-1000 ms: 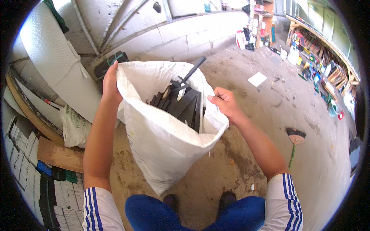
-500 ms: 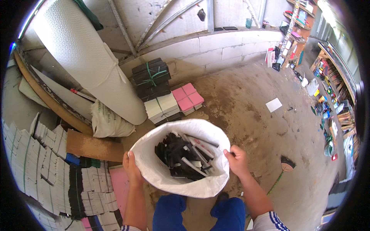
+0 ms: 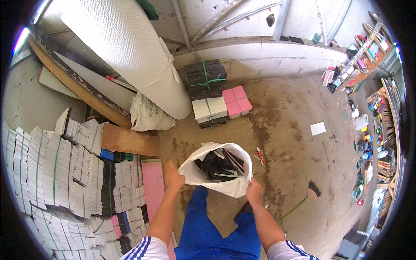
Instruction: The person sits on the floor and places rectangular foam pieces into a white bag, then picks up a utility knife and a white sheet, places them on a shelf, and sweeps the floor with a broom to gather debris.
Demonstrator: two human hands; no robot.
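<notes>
Between my arms hangs a white woven sack [image 3: 234, 187], its mouth open toward me. Black and white strip-like scraps [image 3: 219, 164] lie inside it. My left hand [image 3: 174, 177] is closed on the left side of the sack's rim. On the right side, my right hand [image 3: 255, 190] grips the rim, with the thumb along the edge. The sack's lower part is hidden, so whether it touches the floor I cannot tell.
Stacks of white sheets [image 3: 56, 169] fill the left side, beside a brown board [image 3: 130, 139]. A large white roll [image 3: 125, 47] leans behind. Tied bundles, including a pink one [image 3: 237, 100], stand ahead. A broom [image 3: 313, 190] and a white sheet [image 3: 318, 128] lie on the right.
The sack has dropped lower and farther from my head, with both hands still on its rim. My view has shifted left. A small red-and-white item now shows on the floor beyond the sack.
</notes>
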